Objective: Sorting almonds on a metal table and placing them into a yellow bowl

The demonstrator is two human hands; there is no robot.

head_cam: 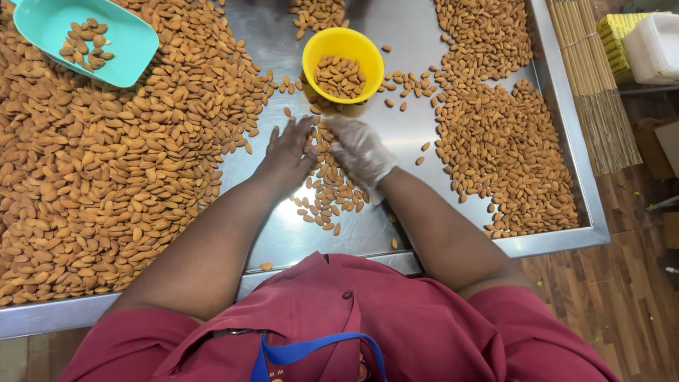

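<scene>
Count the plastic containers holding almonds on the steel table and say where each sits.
2. A round yellow plastic bowl sits at top centre, just beyond both hands. A turquoise plastic scoop lies at top left on the big almond heap. None appears hidden.

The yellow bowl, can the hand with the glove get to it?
Probably yes. The gloved right hand rests on loose almonds just below the yellow bowl, and only bare metal table and a few nuts lie between them.

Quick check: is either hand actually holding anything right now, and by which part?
Nothing clearly held. The left hand and gloved right hand lie flat over the small almond patch below the yellow bowl; fingers look spread, not gripping.
</scene>
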